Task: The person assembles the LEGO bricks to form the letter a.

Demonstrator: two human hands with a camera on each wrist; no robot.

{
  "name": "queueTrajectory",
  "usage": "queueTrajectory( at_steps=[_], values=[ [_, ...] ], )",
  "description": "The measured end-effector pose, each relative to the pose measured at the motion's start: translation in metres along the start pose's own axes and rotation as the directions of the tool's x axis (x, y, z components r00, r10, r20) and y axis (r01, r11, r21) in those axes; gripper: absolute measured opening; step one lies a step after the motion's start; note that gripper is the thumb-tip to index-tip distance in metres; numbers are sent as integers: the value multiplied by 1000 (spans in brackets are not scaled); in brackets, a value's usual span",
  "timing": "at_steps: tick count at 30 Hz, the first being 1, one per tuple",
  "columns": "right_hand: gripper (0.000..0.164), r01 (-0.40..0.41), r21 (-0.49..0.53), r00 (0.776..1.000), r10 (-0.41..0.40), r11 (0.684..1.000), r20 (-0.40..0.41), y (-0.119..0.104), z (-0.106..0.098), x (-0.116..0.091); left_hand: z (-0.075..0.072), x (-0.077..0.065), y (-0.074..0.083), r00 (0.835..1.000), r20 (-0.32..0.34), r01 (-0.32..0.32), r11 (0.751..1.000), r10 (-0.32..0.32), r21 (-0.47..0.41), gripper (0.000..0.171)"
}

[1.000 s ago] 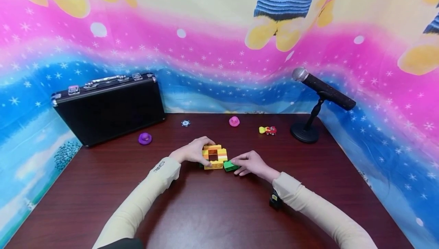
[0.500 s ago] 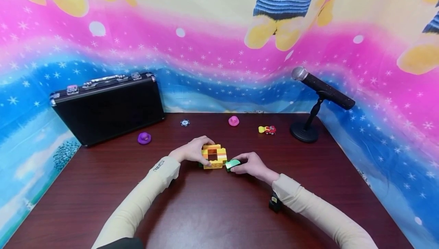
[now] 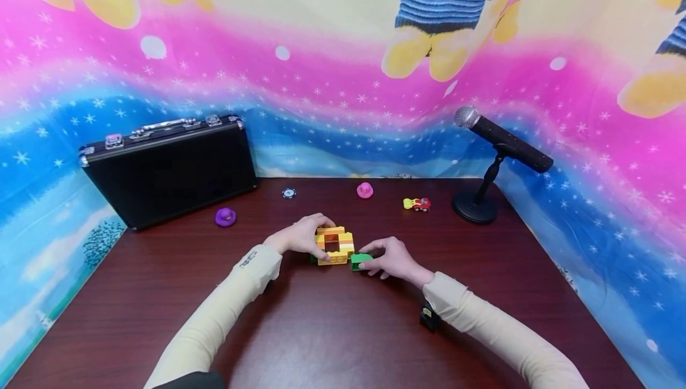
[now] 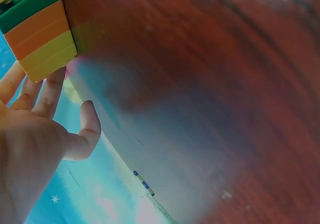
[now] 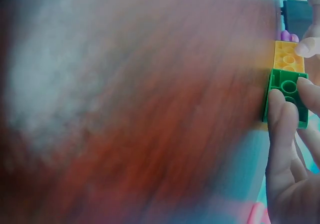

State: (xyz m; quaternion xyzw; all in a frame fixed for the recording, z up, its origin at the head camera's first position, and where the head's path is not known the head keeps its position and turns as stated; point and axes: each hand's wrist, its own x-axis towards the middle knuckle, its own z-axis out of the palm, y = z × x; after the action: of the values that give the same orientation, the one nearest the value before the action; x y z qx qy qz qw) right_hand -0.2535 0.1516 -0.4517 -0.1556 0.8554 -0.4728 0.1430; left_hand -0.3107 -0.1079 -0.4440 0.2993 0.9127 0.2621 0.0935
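Note:
A ring of yellow and orange toy building bricks (image 3: 345, 240) with a square hole in its middle sits on the table. My left hand (image 3: 300, 237) grips its left side, thumb at the front and fingers at the back. In the left wrist view, stacked green, orange and yellow bricks (image 4: 42, 31) rise past the fingertips. Just right of the ring, my right hand (image 3: 393, 258) pinches a green brick (image 3: 359, 262) between thumb and fingers. In the right wrist view, the green brick (image 5: 289, 86) shows its hollow underside with round tubes, close to a yellow brick (image 5: 286, 56).
A black briefcase (image 3: 174, 174) stands back left, a purple rubber duck (image 3: 225, 217) before it. Along the back lie a poker chip (image 3: 289, 193), a pink rubber duck (image 3: 365, 190) and a toy vehicle (image 3: 418, 204). A microphone on a stand (image 3: 493, 171) stands back right.
The green brick has been turned in my right hand's fingers, its face tilting one way and then another, and stays right of the ring. My left hand keeps its hold without visible movement.

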Motion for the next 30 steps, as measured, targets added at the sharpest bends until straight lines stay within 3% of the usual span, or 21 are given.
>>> queueTrajectory(
  at_steps=[8,23,30],
  values=[
    [36,15,-4,1000,-15,1000,-1,-6,3,0,1,0,-2,1000,13,-7,1000,7,-14,77],
    [24,53,-117,993,-65,992,-98,-14,11,4,-2,3,-3,999,34,-1,997,4,-80,77],
    [22,62,-119,990,-77,991,-119,-13,15,3,-6,3,-1,998,67,2,996,4,-92,78]
  ],
)
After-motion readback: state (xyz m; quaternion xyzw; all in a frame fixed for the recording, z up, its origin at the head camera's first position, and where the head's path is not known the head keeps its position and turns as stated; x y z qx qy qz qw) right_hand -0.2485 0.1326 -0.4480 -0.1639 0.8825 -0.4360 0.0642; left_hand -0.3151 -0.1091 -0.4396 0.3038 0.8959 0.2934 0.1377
